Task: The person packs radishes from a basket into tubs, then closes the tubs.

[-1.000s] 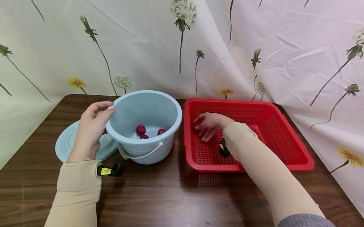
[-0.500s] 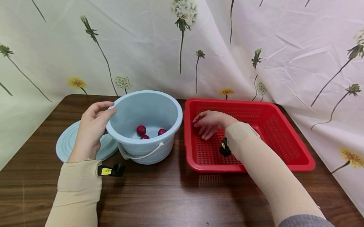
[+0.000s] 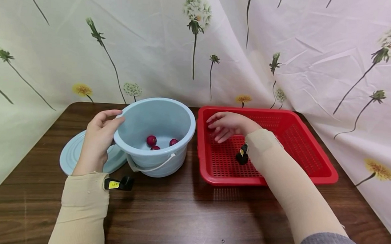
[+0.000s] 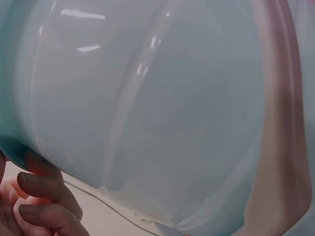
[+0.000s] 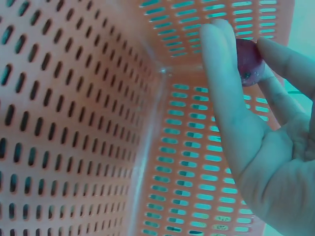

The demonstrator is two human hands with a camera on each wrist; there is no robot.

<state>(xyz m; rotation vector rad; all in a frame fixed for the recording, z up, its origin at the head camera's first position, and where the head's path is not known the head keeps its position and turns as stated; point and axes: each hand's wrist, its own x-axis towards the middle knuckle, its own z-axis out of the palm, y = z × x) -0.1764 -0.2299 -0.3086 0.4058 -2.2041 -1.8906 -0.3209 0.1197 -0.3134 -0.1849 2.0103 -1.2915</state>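
Observation:
My left hand (image 3: pixel 98 137) grips the left rim of a light blue bucket (image 3: pixel 158 158), thumb and index finger at the edge. In the left wrist view, curled fingers (image 4: pixel 49 196) show beside the bucket wall (image 4: pixel 172 113). Inside the bucket lie several small dark-red round fruits (image 3: pixel 151 140), like plums. My right hand (image 3: pixel 229 125) is within the left part of a red slotted basket (image 3: pixel 299 141). It pinches another dark-red round fruit (image 5: pixel 250 62) between thumb and fingers, as the right wrist view shows; in the head view the hand mostly hides this fruit.
A light blue round lid (image 3: pixel 70 154) lies on the wooden table (image 3: pixel 165 215), left of the bucket and partly behind my left hand. The white handle (image 3: pixel 157 166) hangs down the bucket's front. A flower-printed cloth (image 3: pixel 159 44) hangs behind the table.
My right hand has risen a little inside the red basket, holding the fruit, and its wrist has shifted slightly right. My left hand and the bucket have stayed put.

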